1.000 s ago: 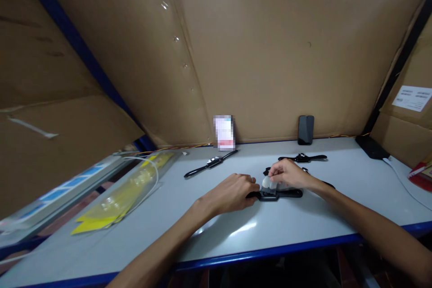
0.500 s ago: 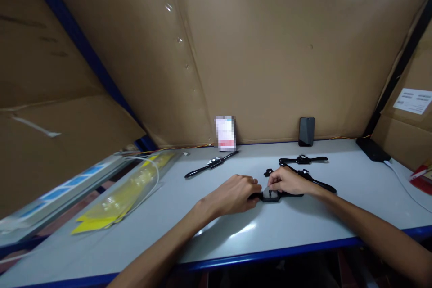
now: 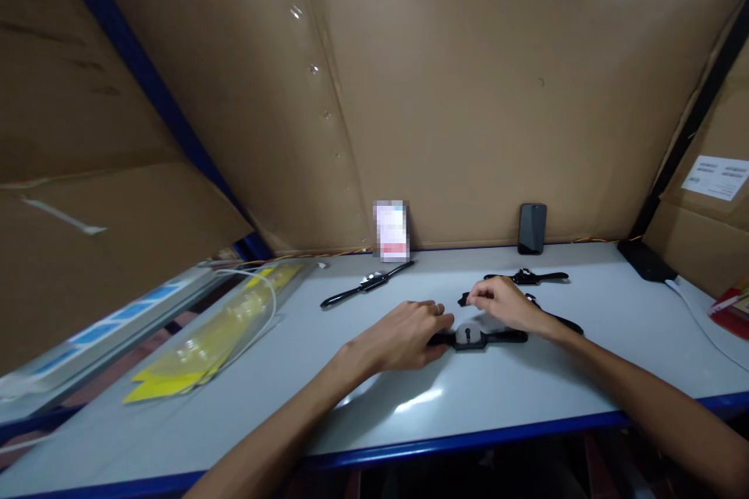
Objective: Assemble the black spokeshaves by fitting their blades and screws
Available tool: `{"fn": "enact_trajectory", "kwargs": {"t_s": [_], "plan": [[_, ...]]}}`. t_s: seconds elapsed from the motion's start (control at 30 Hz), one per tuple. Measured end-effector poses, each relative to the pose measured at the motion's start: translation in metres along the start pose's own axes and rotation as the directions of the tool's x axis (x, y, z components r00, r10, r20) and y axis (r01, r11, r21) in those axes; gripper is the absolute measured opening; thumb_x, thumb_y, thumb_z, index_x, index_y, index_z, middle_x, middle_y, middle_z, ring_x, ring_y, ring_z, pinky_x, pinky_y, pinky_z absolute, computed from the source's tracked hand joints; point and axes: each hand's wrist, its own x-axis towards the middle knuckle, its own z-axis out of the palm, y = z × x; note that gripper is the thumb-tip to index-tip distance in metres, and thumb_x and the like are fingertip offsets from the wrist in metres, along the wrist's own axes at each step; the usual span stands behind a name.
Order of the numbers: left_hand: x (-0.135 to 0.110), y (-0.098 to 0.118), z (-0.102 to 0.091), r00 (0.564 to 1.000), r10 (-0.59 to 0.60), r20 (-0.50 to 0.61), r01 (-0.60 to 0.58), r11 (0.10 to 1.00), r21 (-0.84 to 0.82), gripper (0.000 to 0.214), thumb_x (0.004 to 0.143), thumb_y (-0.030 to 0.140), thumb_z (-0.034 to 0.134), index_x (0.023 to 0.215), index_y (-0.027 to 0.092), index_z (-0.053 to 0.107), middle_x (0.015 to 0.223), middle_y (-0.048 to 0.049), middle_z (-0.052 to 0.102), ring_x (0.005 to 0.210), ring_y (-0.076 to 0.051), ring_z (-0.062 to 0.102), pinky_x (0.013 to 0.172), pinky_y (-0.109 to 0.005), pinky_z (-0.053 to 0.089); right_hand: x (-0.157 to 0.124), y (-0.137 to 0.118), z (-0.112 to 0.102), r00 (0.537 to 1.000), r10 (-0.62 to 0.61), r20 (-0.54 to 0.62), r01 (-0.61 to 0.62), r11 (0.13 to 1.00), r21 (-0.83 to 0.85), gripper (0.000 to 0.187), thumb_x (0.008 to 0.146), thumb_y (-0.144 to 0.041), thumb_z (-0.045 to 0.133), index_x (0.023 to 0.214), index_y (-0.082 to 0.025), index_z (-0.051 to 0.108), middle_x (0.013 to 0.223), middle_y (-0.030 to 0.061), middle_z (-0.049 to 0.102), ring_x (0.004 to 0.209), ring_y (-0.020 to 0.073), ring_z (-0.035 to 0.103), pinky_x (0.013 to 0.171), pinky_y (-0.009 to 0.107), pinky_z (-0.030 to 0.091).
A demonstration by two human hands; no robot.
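Observation:
My left hand [image 3: 413, 335] is closed around the left handle of a black spokeshave [image 3: 506, 336] lying on the table. A grey blade [image 3: 466, 334] with a dark slot sits in its middle. My right hand [image 3: 503, 304] is pinched at the edge of a small black lever cap [image 3: 462, 300] behind that spokeshave; the fingertips partly cover it. Behind the right hand lies a second spokeshave [image 3: 565, 322], partly hidden by the hand. Farther back is a third spokeshave [image 3: 553, 277], and another spokeshave [image 3: 345, 296] rests at the back left.
A blurred phone-like screen [image 3: 392, 231] and a dark phone [image 3: 532, 228] lean on the cardboard wall [image 3: 445, 93]. Yellow plastic packaging [image 3: 216, 335] and a power strip [image 3: 117, 327] are at left. A black box [image 3: 647, 260] with a white cable stands at right.
My right hand has moved from the blade back to the small black lever cap, uncovering the blade and right handle. My left hand stays on the spokeshave.

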Motion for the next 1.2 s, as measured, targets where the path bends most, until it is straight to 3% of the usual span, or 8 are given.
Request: {"fn": "enact_trajectory", "kwargs": {"t_s": [0.1, 0.17, 0.3, 0.43, 0.57, 0.8, 1.03, 1.2], "plan": [[-0.001, 0.001, -0.001, 1.000, -0.010, 0.007, 0.010, 1.000, -0.008, 0.014, 0.091, 0.032, 0.062, 0.098, 0.020, 0.064, 0.098, -0.0085, 0.068, 0.085, -0.024, 0.065, 0.070, -0.035, 0.044, 0.001, 0.004, -0.009, 0.984, -0.025, -0.178, -0.027, 0.960, -0.278, 0.020, 0.094, -0.018, 0.057, 0.089, -0.018, 0.076, 0.089, 0.0046, 0.074, 0.080, 0.0177, 0.063, 0.071, 0.027, 0.041], [-0.001, 0.001, -0.001, 1.000, -0.010, 0.004, 0.010, 1.000, -0.020, 0.014, 0.091, 0.032, 0.063, 0.098, 0.020, 0.064, 0.098, -0.0087, 0.068, 0.085, -0.024, 0.065, 0.070, -0.035, 0.044, 0.001, 0.008, -0.012, 0.977, -0.042, -0.211, -0.059, 0.892, -0.448, 0.021, 0.096, -0.017, 0.055, 0.094, -0.020, 0.076, 0.095, 0.0057, 0.073, 0.085, 0.0190, 0.064, 0.073, 0.028, 0.041], [-0.001, 0.001, -0.002, 1.000, -0.009, 0.009, 0.009, 1.000, -0.019, 0.015, 0.091, 0.032, 0.062, 0.100, 0.019, 0.064, 0.098, -0.0091, 0.068, 0.086, -0.024, 0.064, 0.071, -0.035, 0.044, 0.001, 0.014, -0.006, 0.987, -0.103, -0.121, 0.007, 0.789, -0.614, 0.019, 0.098, -0.020, 0.058, 0.101, -0.021, 0.077, 0.101, 0.0078, 0.070, 0.102, 0.0230, 0.060, 0.078, 0.030, 0.043], [0.000, 0.002, -0.003, 0.999, -0.019, 0.026, 0.019, 1.000, -0.001, 0.016, 0.092, 0.033, 0.062, 0.100, 0.019, 0.064, 0.099, -0.0092, 0.068, 0.087, -0.025, 0.065, 0.071, -0.034, 0.045, 0.003, 0.011, 0.004, 0.982, -0.173, -0.069, 0.086, 0.750, -0.656, 0.021, 0.099, -0.027, 0.060, 0.112, -0.019, 0.075, 0.111, 0.0106, 0.067, 0.112, 0.0256, 0.053, 0.090, 0.034, 0.043], [0.000, 0.003, -0.005, 1.000, -0.019, 0.019, 0.019, 1.000, 0.008, 0.016, 0.092, 0.032, 0.063, 0.100, 0.019, 0.064, 0.100, -0.0093, 0.068, 0.089, -0.026, 0.066, 0.071, -0.035, 0.046, 0.007, 0.008, 0.010, 0.988, -0.156, 0.004, 0.116, 0.717, -0.688, 0.024, 0.100, -0.029, 0.059, 0.115, -0.017, 0.073, 0.117, 0.0136, 0.065, 0.114, 0.0282, 0.052, 0.093, 0.039, 0.040], [0.000, 0.003, -0.004, 1.000, -0.010, 0.012, 0.010, 1.000, 0.000, 0.014, 0.092, 0.031, 0.063, 0.099, 0.019, 0.063, 0.099, -0.0083, 0.068, 0.087, -0.025, 0.067, 0.070, -0.034, 0.047, 0.011, 0.011, 0.011, 0.990, -0.142, 0.017, 0.124, 0.789, -0.602, 0.010, 0.095, -0.023, 0.066, 0.094, -0.015, 0.073, 0.106, 0.0103, 0.067, 0.105, 0.0250, 0.055, 0.091, 0.035, 0.039], [0.000, 0.001, -0.003, 1.000, -0.022, 0.006, 0.022, 1.000, -0.012, 0.013, 0.091, 0.031, 0.063, 0.098, 0.019, 0.063, 0.097, -0.0087, 0.068, 0.084, -0.025, 0.066, 0.069, -0.034, 0.044, 0.004, -0.002, -0.004, 0.988, -0.134, -0.083, 0.102, 0.944, -0.313, 0.008, 0.088, -0.014, 0.070, 0.081, -0.016, 0.071, 0.089, 0.0048, 0.068, 0.090, 0.0187, 0.058, 0.082, 0.029, 0.040], [0.000, 0.000, -0.002, 1.000, -0.024, 0.005, 0.024, 0.999, -0.026, 0.013, 0.090, 0.030, 0.063, 0.098, 0.020, 0.063, 0.097, -0.0086, 0.068, 0.082, -0.024, 0.064, 0.069, -0.034, 0.043, -0.007, -0.017, -0.005, 0.990, -0.104, 0.096, 0.117, 0.983, -0.142, 0.007, 0.079, -0.012, 0.075, 0.074, -0.017, 0.074, 0.073, 0.0005, 0.067, 0.071, 0.0142, 0.056, 0.068, 0.024, 0.038]]}}
